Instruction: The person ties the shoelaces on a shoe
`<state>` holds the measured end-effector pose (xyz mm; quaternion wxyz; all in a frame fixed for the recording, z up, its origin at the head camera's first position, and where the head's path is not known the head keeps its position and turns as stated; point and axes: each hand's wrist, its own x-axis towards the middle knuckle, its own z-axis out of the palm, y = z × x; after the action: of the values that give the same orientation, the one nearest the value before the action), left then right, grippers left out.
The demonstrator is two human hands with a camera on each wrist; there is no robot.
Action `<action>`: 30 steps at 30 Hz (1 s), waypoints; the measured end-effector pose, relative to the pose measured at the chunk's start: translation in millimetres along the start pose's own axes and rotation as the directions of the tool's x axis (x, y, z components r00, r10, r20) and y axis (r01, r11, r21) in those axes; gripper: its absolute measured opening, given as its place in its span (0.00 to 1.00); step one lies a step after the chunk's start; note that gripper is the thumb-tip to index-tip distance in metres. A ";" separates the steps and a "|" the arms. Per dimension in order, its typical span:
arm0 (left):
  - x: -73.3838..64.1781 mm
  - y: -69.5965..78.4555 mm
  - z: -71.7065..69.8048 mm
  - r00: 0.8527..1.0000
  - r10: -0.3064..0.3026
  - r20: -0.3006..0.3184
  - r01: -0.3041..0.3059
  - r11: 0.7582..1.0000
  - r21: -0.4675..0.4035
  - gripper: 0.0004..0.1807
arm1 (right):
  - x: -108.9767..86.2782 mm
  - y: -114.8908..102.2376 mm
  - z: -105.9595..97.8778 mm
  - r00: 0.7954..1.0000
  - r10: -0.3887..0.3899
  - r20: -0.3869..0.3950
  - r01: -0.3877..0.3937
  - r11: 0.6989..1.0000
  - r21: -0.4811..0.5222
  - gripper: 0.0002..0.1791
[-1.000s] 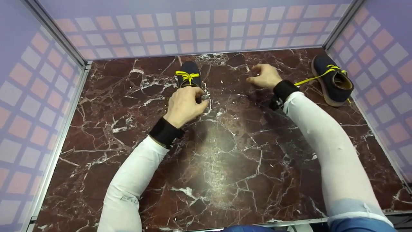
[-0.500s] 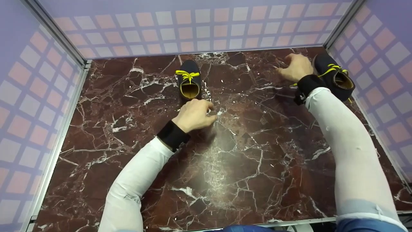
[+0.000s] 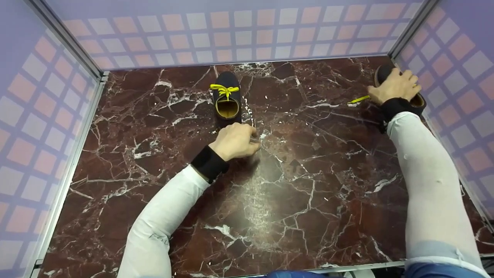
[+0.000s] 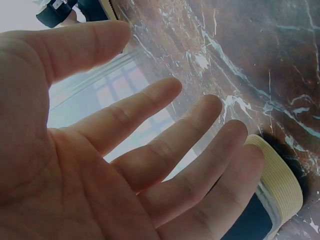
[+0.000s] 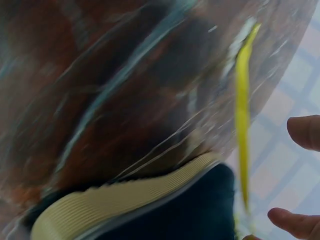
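Note:
A dark navy shoe [image 3: 227,82] with a tied yellow lace stands back left of centre, toe toward the far wall. Just in front of its heel is my left hand [image 3: 236,142], fingers relaxed and apart, holding nothing; the left wrist view shows the cream heel sole [image 4: 282,185] beyond the fingertips. My right hand [image 3: 395,87] is over the second navy shoe [image 3: 383,72] at the far right, covering most of its top. From that shoe a loose yellow lace [image 5: 242,100] stretches out. In the right wrist view, thumb and fingers stand apart above the shoe's side [image 5: 185,205].
The dark red marble-patterned tabletop [image 3: 293,208] has a pale metal edge [image 3: 69,173] on the left. Purple walls with pink and white squares [image 3: 264,36] enclose the back and both sides. The second shoe stands close to the right wall [image 3: 459,92].
My right hand has moved right, from the middle back to over the second shoe. My left hand has drawn back toward me from the first shoe, uncovering its opening.

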<state>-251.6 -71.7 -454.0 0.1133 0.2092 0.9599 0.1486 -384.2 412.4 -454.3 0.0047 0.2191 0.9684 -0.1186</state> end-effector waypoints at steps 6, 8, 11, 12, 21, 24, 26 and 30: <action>-0.9 -1.0 2.7 1.000 -0.001 -0.013 0.001 1.000 -0.010 0.22 | -9.0 22.0 -8.7 0.996 0.080 0.050 -0.079 0.997 -0.016 0.59; -0.4 -1.1 3.6 1.000 -0.001 -0.012 0.000 1.000 -0.005 0.23 | -12.5 30.4 -11.4 0.991 0.099 0.088 -0.098 0.995 -0.017 0.59; 0.8 -1.1 5.1 1.000 -0.005 -0.006 0.005 1.000 0.007 0.23 | -9.8 42.6 -11.4 0.982 0.113 0.149 -0.109 0.993 -0.036 0.59; 1.0 -0.9 5.3 1.000 -0.007 -0.004 0.007 1.000 0.007 0.23 | -8.0 45.9 -11.1 0.980 0.111 0.165 -0.104 0.993 -0.051 0.59; 1.6 0.8 8.6 1.000 -0.007 -0.007 0.007 1.000 0.004 0.23 | 8.0 63.8 -5.5 0.980 0.066 0.190 -0.047 0.994 -0.103 0.58; 1.7 0.2 10.0 1.000 -0.009 -0.011 0.009 1.000 0.004 0.22 | 9.6 64.3 -4.8 0.982 0.045 0.183 -0.028 0.995 -0.093 0.57; 2.0 0.0 10.8 1.000 -0.006 -0.012 0.006 1.000 0.002 0.22 | 9.5 64.0 -5.0 0.983 0.039 0.181 -0.025 0.996 -0.084 0.57; 2.3 0.2 11.9 1.000 0.003 -0.020 -0.003 1.000 -0.005 0.21 | 8.1 62.8 -6.1 0.981 0.051 0.187 -0.038 0.997 -0.073 0.54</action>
<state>-250.2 -67.7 -465.3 0.1042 0.2087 0.9603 0.1533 -364.5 472.3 -463.2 0.1065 0.2281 0.9621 -0.1051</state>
